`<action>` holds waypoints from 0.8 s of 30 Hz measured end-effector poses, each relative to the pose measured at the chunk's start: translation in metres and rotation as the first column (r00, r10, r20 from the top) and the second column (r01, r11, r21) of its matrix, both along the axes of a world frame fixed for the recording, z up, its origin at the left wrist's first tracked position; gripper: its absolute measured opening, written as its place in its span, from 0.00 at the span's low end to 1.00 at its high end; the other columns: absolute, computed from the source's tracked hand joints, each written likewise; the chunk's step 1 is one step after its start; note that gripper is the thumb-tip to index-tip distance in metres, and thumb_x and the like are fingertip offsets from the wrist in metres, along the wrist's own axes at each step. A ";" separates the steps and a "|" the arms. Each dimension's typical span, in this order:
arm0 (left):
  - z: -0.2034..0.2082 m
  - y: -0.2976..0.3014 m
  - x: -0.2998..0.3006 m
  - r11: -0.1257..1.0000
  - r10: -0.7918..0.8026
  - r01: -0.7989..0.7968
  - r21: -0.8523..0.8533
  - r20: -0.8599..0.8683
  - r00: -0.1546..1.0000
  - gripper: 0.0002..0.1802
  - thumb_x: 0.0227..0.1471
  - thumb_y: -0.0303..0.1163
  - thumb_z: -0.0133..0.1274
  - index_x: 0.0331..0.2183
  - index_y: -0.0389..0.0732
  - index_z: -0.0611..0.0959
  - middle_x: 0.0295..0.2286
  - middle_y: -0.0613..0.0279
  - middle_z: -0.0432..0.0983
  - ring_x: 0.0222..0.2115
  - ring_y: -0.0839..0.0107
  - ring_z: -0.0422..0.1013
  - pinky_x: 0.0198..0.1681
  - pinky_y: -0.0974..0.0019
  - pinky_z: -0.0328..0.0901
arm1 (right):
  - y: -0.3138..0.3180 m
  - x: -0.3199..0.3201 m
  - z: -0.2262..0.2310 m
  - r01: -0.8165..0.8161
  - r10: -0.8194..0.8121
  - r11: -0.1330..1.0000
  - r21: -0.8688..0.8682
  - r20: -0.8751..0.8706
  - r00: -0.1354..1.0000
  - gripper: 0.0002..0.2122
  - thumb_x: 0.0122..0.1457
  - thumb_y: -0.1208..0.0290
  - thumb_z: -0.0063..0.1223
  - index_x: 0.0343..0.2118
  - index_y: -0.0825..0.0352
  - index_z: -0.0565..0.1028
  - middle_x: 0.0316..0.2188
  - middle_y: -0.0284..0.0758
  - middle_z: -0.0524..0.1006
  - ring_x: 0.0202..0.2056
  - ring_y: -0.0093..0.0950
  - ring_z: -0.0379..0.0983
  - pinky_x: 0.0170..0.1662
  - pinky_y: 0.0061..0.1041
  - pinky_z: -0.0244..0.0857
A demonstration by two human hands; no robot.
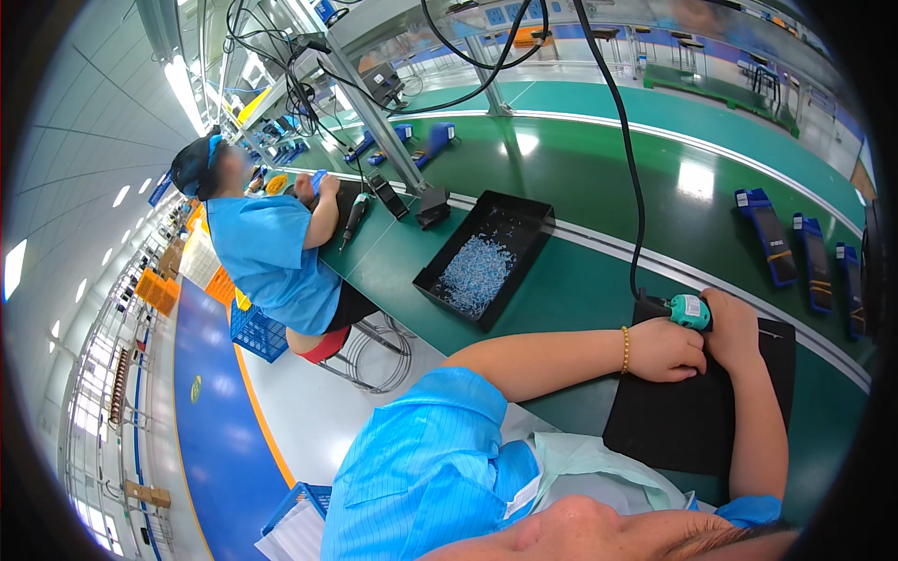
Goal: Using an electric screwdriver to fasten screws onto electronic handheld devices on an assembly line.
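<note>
A teal electric screwdriver [689, 311] with a black cable lies level between my hands, above a black mat [669, 421] on the green bench. My right hand [734, 329] is closed around the screwdriver's right end; its tip is hidden. My left hand [666, 351], with a gold bracelet at the wrist, is curled just below the screwdriver's body. Whatever its bent fingers hold, if anything, is out of sight. To the left on the bench, a black tray [533, 245] contains a heap of small blue and whitish pieces [477, 273].
Blue-and-black packs [769, 236] lie on the green conveyor belt [599, 178] beyond a metal rail. The screwdriver's cable [629, 140] hangs from above. At the left, a co-worker in blue [271, 248] sits at the same bench, near another screwdriver [354, 220]. A metal post [379, 112] stands behind.
</note>
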State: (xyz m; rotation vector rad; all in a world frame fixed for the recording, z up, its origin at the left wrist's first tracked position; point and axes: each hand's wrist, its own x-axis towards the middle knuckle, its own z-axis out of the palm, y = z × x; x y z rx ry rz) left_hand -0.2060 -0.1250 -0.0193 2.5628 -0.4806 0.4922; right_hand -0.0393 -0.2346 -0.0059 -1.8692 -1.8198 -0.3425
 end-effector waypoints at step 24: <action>0.003 -0.002 -0.002 1.000 0.020 -0.020 -0.002 -0.051 0.998 0.08 0.55 0.37 0.56 0.37 0.49 0.85 0.32 0.64 0.74 0.34 0.61 0.75 0.37 0.56 0.70 | 0.000 0.000 0.000 -0.011 0.011 1.000 0.007 0.009 1.000 0.20 0.39 0.76 0.67 0.37 0.65 0.72 0.28 0.39 0.76 0.32 0.44 0.75 0.33 0.40 0.66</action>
